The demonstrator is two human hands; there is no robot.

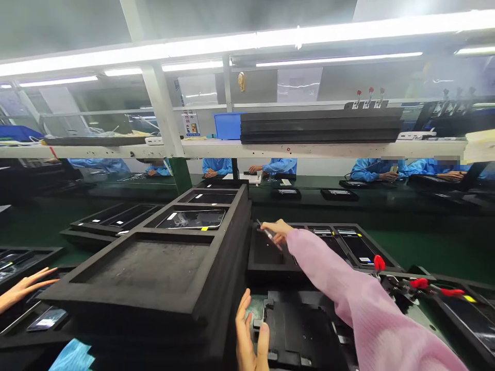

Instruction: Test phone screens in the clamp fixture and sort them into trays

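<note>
My right hand [277, 230], in a pink sleeve, reaches over the left compartment of a black foam tray [253, 265]. Its fingers are closed on a thin silver-edged thing [266, 231], tilted and partly hidden, whose kind I cannot make out. Other compartments of that tray hold dark flat-screen devices [352, 242] with yellow tabs. My left hand [249, 335] is at the bottom, fingers and thumb apart, beside the left edge of a black fixture [301, 330]. Whether it touches the fixture is unclear. Red-tipped toggle clamps [402, 281] stand right of the fixture.
A tall stack of foam trays [228, 257] rises left of my hands, with a glossy tablet [191, 219] in its top tray. Another person's hand [25, 291] is at far left. Workers in blue [282, 166] sit opposite, below a white shelf [216, 149].
</note>
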